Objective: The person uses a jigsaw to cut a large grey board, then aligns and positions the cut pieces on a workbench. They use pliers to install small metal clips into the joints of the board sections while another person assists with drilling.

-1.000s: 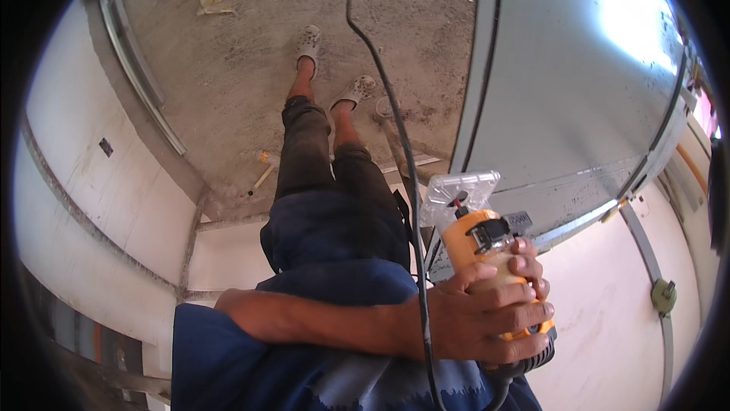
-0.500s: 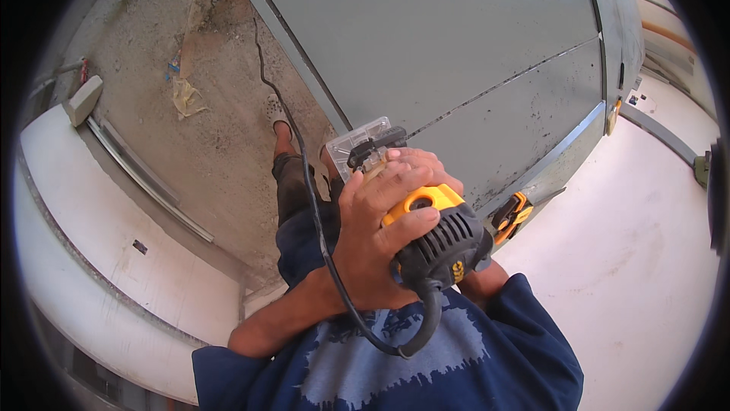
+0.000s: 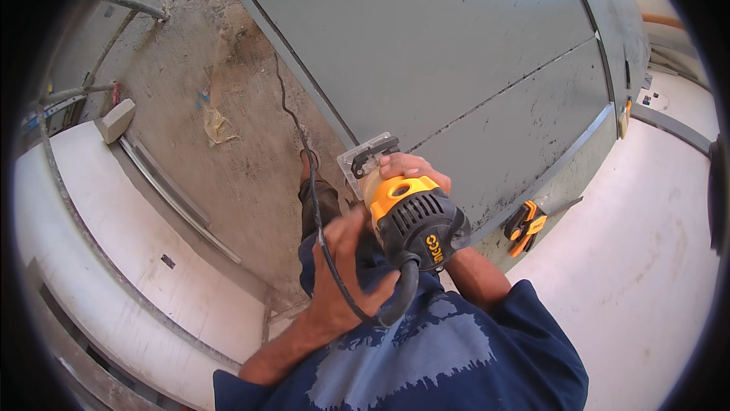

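A yellow-and-black trim router point(image 3: 426, 221) with a clear plastic base point(image 3: 352, 164) is at the near left corner of a grey panel point(image 3: 456, 53). My right hand point(image 3: 414, 170) wraps round the router from its far side, close to the base; most of its palm is hidden by the router. Just left of the router's body, my left hand point(image 3: 338, 266) has thumb and fingers apart, slightly blurred by motion. The router's black cord point(image 3: 323, 232) loops back from the motor, passes in front of the left hand and trails to the floor. The router bit cannot be seen.
A black-and-orange clamp point(image 3: 526, 227) sits at the panel's near right edge. Dark grooves and scattered specks mark the panel. On the dusty floor point(image 3: 251, 92) lies a crumpled yellowish scrap point(image 3: 219, 126). White curved sheets point(image 3: 152, 236) and a pale block point(image 3: 116, 120) stand at left.
My left hand has come off the router and moved down and left. My right hand still holds the router. The whole view has shifted slightly, with more floor showing at left.
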`<state>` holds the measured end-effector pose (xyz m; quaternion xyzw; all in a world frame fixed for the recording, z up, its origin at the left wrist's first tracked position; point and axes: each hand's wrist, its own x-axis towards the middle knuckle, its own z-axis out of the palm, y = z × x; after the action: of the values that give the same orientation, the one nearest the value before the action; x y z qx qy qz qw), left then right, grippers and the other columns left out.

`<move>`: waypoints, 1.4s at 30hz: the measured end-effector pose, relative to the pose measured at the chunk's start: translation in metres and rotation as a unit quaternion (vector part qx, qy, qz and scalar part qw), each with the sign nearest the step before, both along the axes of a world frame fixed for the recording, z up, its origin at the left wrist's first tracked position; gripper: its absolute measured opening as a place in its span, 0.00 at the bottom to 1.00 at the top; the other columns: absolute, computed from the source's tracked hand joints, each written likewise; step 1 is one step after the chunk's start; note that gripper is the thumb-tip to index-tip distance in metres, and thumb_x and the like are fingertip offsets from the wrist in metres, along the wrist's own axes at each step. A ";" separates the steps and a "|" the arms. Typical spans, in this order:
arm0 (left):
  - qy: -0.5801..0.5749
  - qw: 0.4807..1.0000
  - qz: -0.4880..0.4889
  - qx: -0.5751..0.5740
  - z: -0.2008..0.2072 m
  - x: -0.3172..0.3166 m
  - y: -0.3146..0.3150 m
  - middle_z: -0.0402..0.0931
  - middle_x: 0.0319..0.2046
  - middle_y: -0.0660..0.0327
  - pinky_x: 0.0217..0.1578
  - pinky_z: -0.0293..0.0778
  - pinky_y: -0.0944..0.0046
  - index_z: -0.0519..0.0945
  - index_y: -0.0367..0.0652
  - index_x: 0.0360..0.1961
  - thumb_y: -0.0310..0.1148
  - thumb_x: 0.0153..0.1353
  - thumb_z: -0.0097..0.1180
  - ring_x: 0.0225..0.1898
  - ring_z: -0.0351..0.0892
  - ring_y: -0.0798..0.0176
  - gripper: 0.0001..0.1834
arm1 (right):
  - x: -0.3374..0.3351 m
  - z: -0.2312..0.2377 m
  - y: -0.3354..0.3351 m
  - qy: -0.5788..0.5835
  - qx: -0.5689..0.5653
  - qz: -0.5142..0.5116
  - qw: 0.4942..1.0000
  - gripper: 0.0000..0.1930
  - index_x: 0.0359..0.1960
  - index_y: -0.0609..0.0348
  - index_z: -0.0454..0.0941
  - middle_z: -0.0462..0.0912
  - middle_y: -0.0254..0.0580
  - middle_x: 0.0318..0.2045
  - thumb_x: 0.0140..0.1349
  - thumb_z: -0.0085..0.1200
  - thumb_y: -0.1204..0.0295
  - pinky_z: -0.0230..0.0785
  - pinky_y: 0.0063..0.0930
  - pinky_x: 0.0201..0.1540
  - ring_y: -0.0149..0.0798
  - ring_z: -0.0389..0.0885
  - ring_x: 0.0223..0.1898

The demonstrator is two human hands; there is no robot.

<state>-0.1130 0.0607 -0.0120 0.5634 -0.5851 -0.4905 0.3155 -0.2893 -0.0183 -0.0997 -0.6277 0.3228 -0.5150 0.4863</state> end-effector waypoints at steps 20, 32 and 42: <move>-0.256 0.942 -0.033 -0.213 0.084 -0.031 -0.048 0.74 0.54 0.53 0.48 0.81 0.51 0.84 0.37 0.51 0.40 0.59 0.58 0.63 0.70 0.45 0.23 | 0.042 0.052 0.006 0.178 0.060 -0.068 0.980 0.41 0.59 0.52 0.59 0.76 0.47 0.49 0.47 0.77 0.66 0.65 0.48 0.64 0.48 0.76 0.56; -0.154 0.967 -0.108 -0.169 0.068 0.002 -0.081 0.74 0.56 0.52 0.55 0.66 0.45 0.83 0.39 0.54 0.45 0.62 0.58 0.61 0.68 0.49 0.25 | 0.020 0.026 0.003 0.172 0.071 -0.024 0.982 0.43 0.58 0.49 0.61 0.75 0.42 0.50 0.44 0.80 0.64 0.63 0.48 0.66 0.44 0.74 0.57; -0.047 0.993 0.028 -0.102 0.052 -0.037 -0.061 0.77 0.59 0.49 0.69 0.58 0.34 0.82 0.35 0.54 0.41 0.61 0.65 0.66 0.70 0.42 0.25 | 0.014 0.033 0.006 0.183 0.112 0.029 0.976 0.49 0.68 0.47 0.62 0.75 0.39 0.59 0.43 0.80 0.67 0.62 0.43 0.72 0.46 0.70 0.65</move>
<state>-0.1497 -0.0004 0.0404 0.5670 -0.6304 -0.3922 0.3566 -0.2755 -0.0124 -0.0669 -0.6616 0.4439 -0.3380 0.5010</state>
